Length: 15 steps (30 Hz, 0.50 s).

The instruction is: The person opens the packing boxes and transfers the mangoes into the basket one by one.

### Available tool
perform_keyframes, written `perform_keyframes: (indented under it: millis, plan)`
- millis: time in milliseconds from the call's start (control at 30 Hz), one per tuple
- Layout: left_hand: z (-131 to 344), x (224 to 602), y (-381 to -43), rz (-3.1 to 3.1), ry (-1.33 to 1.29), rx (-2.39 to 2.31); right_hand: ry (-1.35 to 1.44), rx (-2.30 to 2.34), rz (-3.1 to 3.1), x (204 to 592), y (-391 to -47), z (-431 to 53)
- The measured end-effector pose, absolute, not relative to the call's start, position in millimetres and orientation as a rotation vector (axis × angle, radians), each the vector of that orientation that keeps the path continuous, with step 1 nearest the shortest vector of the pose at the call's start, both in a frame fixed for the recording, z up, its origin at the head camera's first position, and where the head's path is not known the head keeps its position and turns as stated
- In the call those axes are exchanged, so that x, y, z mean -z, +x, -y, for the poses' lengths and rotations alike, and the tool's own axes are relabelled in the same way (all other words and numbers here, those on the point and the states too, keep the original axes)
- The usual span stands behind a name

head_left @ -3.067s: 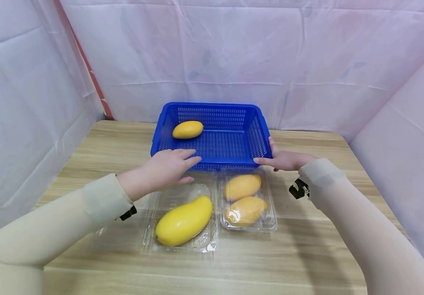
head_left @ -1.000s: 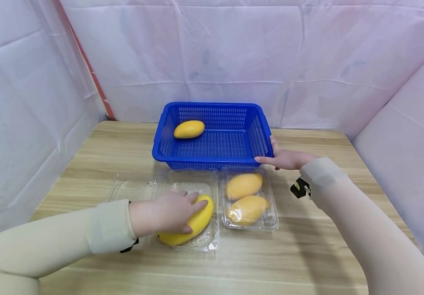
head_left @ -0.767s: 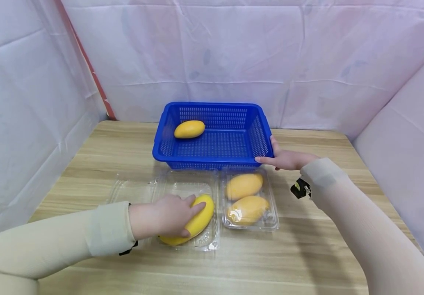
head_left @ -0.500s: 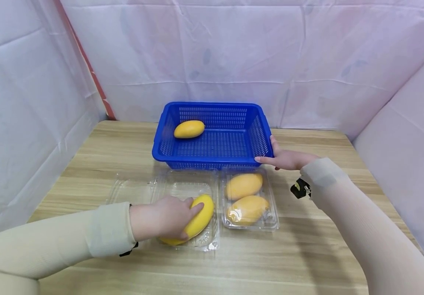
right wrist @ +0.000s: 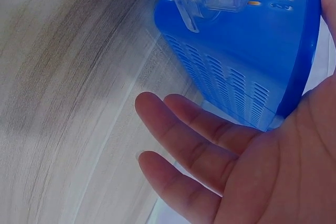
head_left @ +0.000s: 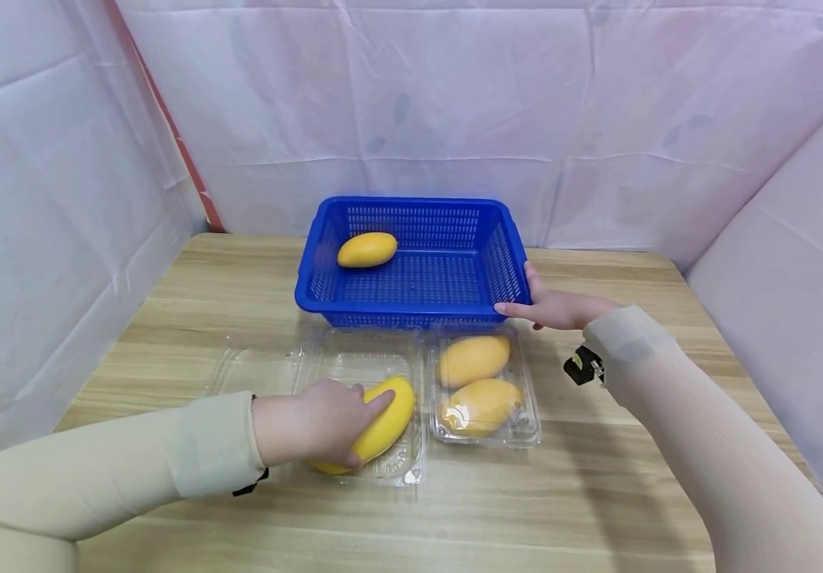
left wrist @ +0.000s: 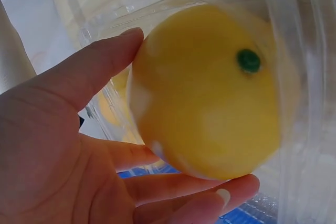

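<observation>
A large yellow mango lies in a clear plastic clamshell box, whose lid is folded out to the left. My left hand grips this mango from its left side. The left wrist view shows the thumb on one side, the fingers bent along the other, and a green stem spot on the mango's end. At the near right corner of the blue basket, my right hand rests its thumb on the rim. Its other fingers extend loosely outside the basket in the right wrist view.
Inside the basket, a smaller mango lies at the left. A second clear box holds two paler mangoes and stands right beside the first. Both boxes sit directly before the basket on the wooden table. White fabric walls enclose the sides and back.
From in front of the basket, my left hand has come down towards me onto the large mango and taken hold of it. The right hand has stayed at the basket's corner.
</observation>
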<state>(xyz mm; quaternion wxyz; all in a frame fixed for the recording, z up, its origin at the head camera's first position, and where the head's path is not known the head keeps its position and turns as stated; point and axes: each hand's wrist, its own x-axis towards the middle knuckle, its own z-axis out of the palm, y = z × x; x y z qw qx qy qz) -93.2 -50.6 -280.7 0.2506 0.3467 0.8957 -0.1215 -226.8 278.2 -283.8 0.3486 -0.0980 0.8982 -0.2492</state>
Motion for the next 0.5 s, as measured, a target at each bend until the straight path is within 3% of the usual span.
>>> perform_keyframes:
  millis: [500]
  plan:
    - [57.0,286.7,-100.9,-2.429,0.876,0.202,-0.257,0.69,-2.327,284.6,-226.6,-279.7]
